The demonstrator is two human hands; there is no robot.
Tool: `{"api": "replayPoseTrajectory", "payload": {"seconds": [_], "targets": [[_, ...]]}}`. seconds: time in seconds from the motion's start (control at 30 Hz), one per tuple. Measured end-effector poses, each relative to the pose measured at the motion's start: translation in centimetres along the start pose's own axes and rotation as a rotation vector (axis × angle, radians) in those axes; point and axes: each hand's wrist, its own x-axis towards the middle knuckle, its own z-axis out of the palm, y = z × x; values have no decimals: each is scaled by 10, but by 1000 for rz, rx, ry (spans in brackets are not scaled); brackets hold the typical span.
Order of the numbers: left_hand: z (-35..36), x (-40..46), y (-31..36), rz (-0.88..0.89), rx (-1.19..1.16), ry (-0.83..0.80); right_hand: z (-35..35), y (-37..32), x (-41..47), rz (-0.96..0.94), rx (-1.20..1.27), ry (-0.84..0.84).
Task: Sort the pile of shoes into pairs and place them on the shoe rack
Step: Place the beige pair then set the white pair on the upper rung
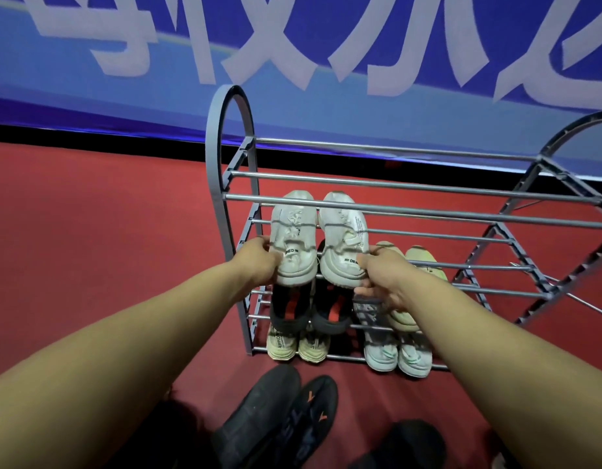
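White sneakers sit side by side on an upper tier of the grey metal shoe rack (408, 187), toes pointing away, heels toward the camera. The left hand (259, 262) is clamped on the heel of the left white sneaker (294, 238); the right hand (387, 275) grips the heel and outer side of the right white sneaker (343, 238). Below them rest a black-and-red pair (306, 309) and a pale green pair (418, 286), with a cream pair (296, 345) and a grey-mint pair (397, 355) on the lowest bars. Black shoes (282, 414) lie on the red carpet (106, 231) in front of the rack, between the forearms.
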Motion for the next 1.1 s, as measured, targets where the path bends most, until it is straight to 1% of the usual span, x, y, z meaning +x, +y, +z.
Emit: {"api": "replayPoseTrajectory", "payload": {"seconds": [0.1,0.23,0.33,0.4,0.5,0.53,0.6,0.63,0.67,0.7,0.73,0.8,0.93,1.0,1.1], "targets": [[4,-9,-8,58,113,52,-8,0,-8,-24,-6,-16],[7,-15,-7,100,224,53,-3,-5,-13,-22,36,-54],[6,-15,-4,105,344,71,-2,-6,-11,-3,-60,-74],[9,-15,-3,97,373,66,-7,-4,-11,3,-121,-92],[13,-19,-3,102,412,91,-8,1,-11,-60,-221,-62],[15,-23,-3,110,425,144,-8,3,-14,-89,-237,-18],[23,-38,-6,160,407,347,-8,12,-23,-168,-264,132],[29,-48,-10,205,359,450,-10,19,-30,-198,-263,181],[37,-61,-12,244,301,510,-11,29,-39,-215,-239,193],[47,-72,-18,270,250,524,-13,42,-48,-204,-209,168],[60,-82,-24,274,219,495,-15,58,-56,-177,-184,126],[89,-98,-42,233,193,360,-23,95,-70,-90,-163,67],[155,-125,-89,63,271,96,-48,173,-97,120,-140,58],[185,-143,-114,-28,311,-1,-62,221,-110,233,-176,53],[223,-166,-148,-85,326,-119,-85,291,-129,333,-309,55]]}}
